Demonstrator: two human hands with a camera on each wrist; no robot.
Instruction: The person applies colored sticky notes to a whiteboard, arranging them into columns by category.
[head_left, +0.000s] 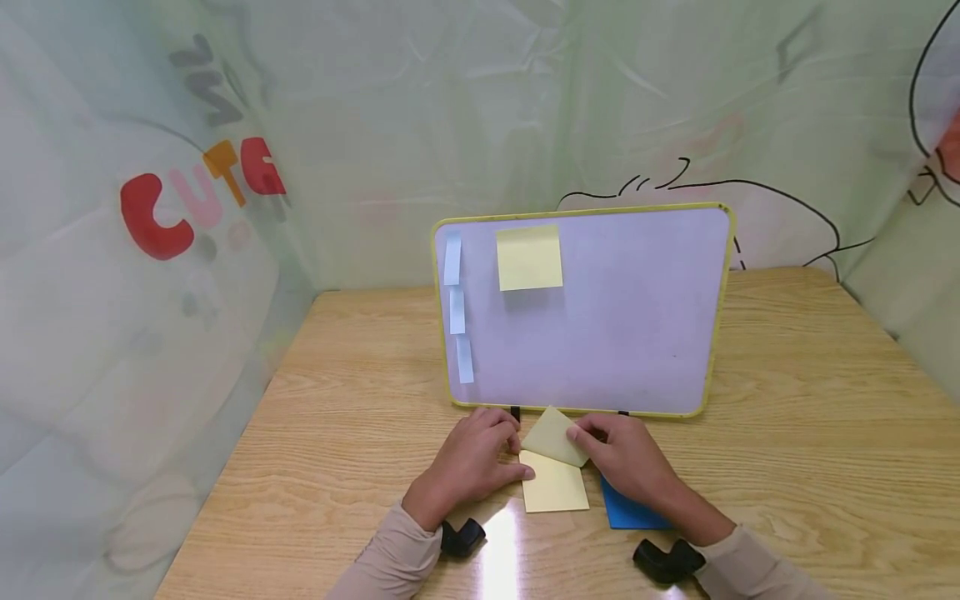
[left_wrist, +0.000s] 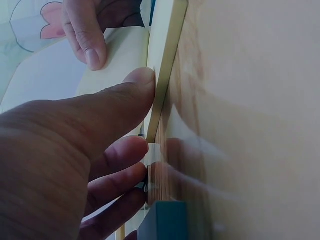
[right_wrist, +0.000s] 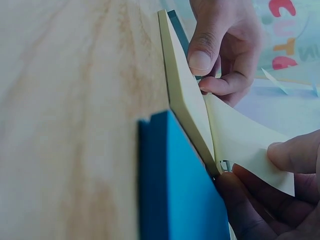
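Observation:
A pad of yellow sticky notes [head_left: 555,490] lies on the table between the hands. My left hand [head_left: 478,454] holds the pad at its left side, the thumb [left_wrist: 122,97] on its edge and the other fingers curled beyond it. My right hand [head_left: 628,454] pinches the top yellow sticky note [head_left: 553,437] between thumb and fingers. That note is lifted and folded back toward the board, its far edge still at the pad. Under the right wrist is a blue pad [head_left: 632,510], partly hidden. A teal block [left_wrist: 171,220] shows beside the left fingers.
A whiteboard [head_left: 630,317] with a yellow frame stands upright behind the hands. On it are a large yellow note [head_left: 529,258] and a column of light blue strips [head_left: 457,310]. Printed plastic sheeting [head_left: 420,125] hangs behind the wooden table [head_left: 345,417].

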